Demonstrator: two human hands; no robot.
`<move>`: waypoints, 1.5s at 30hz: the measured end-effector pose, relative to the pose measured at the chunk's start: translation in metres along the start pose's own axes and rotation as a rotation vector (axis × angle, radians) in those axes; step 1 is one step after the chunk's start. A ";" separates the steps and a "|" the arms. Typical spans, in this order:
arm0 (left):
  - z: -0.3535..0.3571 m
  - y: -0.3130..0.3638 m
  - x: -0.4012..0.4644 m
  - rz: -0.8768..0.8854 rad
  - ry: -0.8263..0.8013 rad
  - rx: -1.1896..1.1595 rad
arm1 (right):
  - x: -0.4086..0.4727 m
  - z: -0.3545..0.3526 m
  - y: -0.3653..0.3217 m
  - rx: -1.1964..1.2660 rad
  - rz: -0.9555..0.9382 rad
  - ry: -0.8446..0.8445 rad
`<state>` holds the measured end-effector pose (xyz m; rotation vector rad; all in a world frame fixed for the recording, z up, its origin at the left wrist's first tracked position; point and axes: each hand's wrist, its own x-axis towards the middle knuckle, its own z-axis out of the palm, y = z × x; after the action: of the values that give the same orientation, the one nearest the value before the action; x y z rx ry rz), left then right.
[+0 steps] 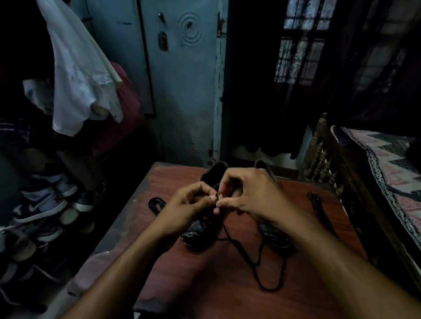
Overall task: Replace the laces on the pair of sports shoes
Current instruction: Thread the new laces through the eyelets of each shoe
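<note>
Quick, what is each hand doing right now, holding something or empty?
Left hand: fingers pinch the dark lace above the shoe.
Right hand: fingers pinch the same lace.

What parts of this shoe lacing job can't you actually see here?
- Head view: eyelets of the left shoe, hidden by both hands and the dark.
- Lace tip, too small between the fingers.
- Right shoe, mostly behind the right hand and forearm.
- Item at the table edge: too dark.

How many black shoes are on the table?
2: one black shoe under the hands at the middle, the other shoe just right of it, mostly hidden behind the right arm.
</note>
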<state>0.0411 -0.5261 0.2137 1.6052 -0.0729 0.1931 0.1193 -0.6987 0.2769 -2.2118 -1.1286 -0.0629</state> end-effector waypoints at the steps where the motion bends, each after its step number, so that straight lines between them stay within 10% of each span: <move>1: -0.001 0.000 -0.002 -0.003 0.009 -0.006 | 0.001 0.001 0.000 0.041 0.023 0.003; 27: -0.017 -0.010 -0.014 -0.027 0.067 -0.118 | -0.005 0.011 -0.007 0.272 0.051 -0.027; 45: -0.032 -0.016 -0.010 -0.068 0.010 -0.053 | 0.005 0.025 0.001 -0.035 -0.233 0.026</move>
<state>0.0317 -0.4945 0.1974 1.5516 -0.0153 0.1453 0.1174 -0.6810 0.2582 -2.0940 -1.3749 -0.2112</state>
